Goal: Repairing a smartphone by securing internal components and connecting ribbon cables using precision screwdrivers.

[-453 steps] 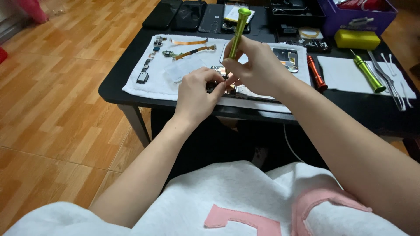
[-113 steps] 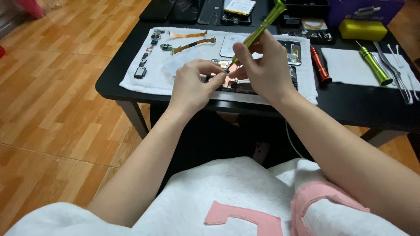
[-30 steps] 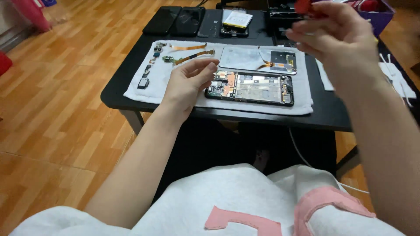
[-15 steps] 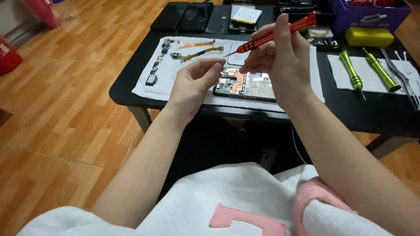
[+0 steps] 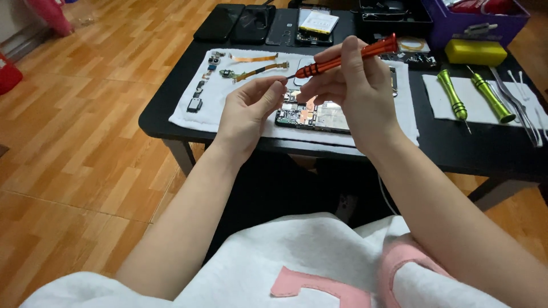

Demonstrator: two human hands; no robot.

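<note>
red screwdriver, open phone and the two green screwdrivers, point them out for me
red screwdriver (image 5: 348, 58), head view, on the middle of its handle
open phone (image 5: 331, 117), head view, on the exposed inside by the right hand
green screwdrivers (image 5: 452, 97), head view, on the handle of the left one
</note>
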